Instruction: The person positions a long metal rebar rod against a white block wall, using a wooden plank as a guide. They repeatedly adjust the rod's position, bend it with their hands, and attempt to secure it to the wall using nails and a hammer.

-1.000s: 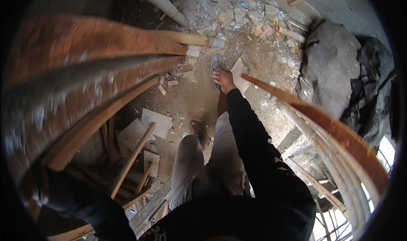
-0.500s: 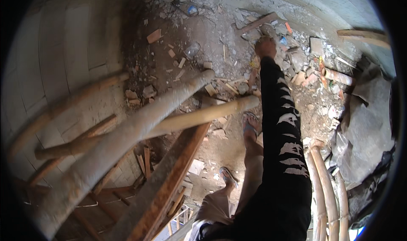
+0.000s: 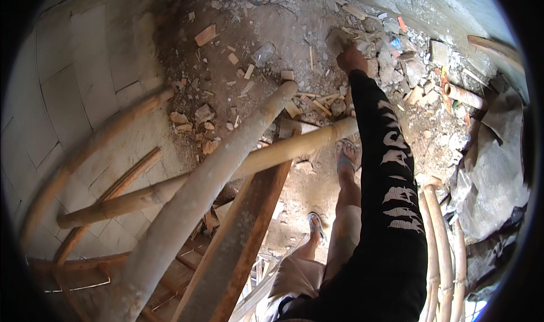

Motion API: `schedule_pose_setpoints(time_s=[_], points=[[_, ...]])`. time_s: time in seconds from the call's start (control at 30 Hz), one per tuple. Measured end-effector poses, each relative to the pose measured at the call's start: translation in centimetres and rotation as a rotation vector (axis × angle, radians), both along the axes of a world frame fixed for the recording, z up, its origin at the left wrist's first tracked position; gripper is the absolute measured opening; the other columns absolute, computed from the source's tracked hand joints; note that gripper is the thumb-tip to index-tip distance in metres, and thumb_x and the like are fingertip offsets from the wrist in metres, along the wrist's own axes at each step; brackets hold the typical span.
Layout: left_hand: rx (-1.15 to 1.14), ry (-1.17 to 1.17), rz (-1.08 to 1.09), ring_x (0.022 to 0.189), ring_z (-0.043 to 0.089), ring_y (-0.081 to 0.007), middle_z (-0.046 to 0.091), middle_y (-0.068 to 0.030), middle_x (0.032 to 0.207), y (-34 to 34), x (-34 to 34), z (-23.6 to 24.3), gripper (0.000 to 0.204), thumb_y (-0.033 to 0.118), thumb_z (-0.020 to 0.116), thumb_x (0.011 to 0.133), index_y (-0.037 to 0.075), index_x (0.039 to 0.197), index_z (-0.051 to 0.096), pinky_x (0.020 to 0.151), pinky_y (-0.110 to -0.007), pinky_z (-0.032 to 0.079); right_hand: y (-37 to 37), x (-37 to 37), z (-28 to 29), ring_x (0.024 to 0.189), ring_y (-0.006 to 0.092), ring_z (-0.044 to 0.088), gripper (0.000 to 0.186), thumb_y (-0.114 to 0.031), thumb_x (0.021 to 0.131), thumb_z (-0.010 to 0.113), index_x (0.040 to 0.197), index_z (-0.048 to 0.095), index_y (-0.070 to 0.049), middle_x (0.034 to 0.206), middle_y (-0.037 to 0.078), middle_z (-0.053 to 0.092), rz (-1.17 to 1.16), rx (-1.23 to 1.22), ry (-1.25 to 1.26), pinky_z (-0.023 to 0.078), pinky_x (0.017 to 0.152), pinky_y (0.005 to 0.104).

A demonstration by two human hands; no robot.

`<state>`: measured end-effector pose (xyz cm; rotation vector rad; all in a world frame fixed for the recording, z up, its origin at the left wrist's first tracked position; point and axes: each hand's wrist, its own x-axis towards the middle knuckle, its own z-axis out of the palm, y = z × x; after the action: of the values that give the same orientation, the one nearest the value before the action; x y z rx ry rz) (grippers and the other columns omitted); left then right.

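My right arm, in a black sleeve with pale lettering, reaches forward over the debris-strewn floor. My right hand (image 3: 352, 60) is closed at its end, low among the rubble (image 3: 391, 67). A blurred grey-brown shape (image 3: 338, 39) lies just beyond the knuckles; whether it is in my grip or on the ground I cannot tell. Broken chunks and wood splinters (image 3: 360, 34) surround the fingers. Nothing of my left hand shows.
Two thick wooden poles (image 3: 226, 146) cross at my left, above a sawn wooden beam (image 3: 249, 225). A bent pole (image 3: 85, 152) leans by the block wall (image 3: 90, 50). Grey plastic sheeting (image 3: 493, 169) and upright poles (image 3: 445, 254) stand at right. My sandalled foot (image 3: 347, 152) is below the arm.
The view has shifted slightly, so the poles appear further right. My right hand has moved a little left relative to the rubble. A brown stick-like shape beyond it no longer shows there.
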<state>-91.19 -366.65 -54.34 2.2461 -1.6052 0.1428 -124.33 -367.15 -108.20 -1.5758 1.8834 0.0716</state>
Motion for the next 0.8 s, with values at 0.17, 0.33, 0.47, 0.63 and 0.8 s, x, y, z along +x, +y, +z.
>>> schedule_pose_setpoints(time_s=[0.17,0.33,0.47,0.63,0.8], points=[[-0.009,-0.008,0.042,0.106,0.063,-0.0364,0.057,-0.0275,0.126,8.3,-2.0,8.3,0.048,0.025,0.057,0.098,-0.011,0.129,0.05,0.09,-0.044,0.054,10.7,0.3,12.5,0.082,0.0296,0.069,0.027,-0.02,0.086,0.071,0.105,0.064,-0.002,0.088,0.015,0.071,-0.368,-0.287,-0.67,0.053,0.072,0.038],[-0.097,-0.027,0.077,0.107,0.063,-0.0383,0.056,-0.0294,0.128,23.0,-7.4,20.2,0.05,0.027,0.055,0.099,-0.012,0.13,0.049,0.09,-0.046,0.054,15.3,-3.1,24.9,0.059,0.0223,0.055,0.025,-0.018,0.085,0.078,0.079,0.06,-0.002,0.067,0.01,0.06,-0.447,-0.431,-0.791,0.047,0.06,0.0344],[-0.207,-0.086,0.144,0.108,0.062,-0.0398,0.056,-0.0309,0.13,39.5,-13.0,30.0,0.052,0.029,0.054,0.1,-0.012,0.131,0.049,0.091,-0.047,0.054,21.7,-5.3,29.4,0.068,0.0342,0.066,0.029,-0.025,0.082,0.079,0.084,0.063,0.0,0.073,0.019,0.067,-0.198,-0.488,-0.559,0.05,0.062,0.0414],[-0.254,0.026,0.291,0.109,0.062,-0.0416,0.055,-0.0327,0.132,64.3,-19.9,35.2,0.054,0.031,0.052,0.101,-0.013,0.132,0.048,0.091,-0.049,0.054,35.5,-9.1,30.6,0.095,0.0443,0.067,0.035,-0.024,0.081,0.07,0.1,0.066,0.004,0.094,0.028,0.07,-0.157,-0.247,-0.361,0.054,0.084,0.0467],[0.054,0.662,0.646,0.098,0.064,-0.0261,0.068,-0.016,0.102,90.6,-27.0,30.5,0.02,0.01,0.059,0.094,-0.006,0.106,0.064,0.094,-0.039,0.048,50.7,-11.6,41.2,0.101,0.0463,0.064,0.043,-0.029,0.084,0.063,0.113,0.062,0.004,0.103,0.031,0.067,0.05,0.155,-0.196,0.051,0.09,0.0505]])
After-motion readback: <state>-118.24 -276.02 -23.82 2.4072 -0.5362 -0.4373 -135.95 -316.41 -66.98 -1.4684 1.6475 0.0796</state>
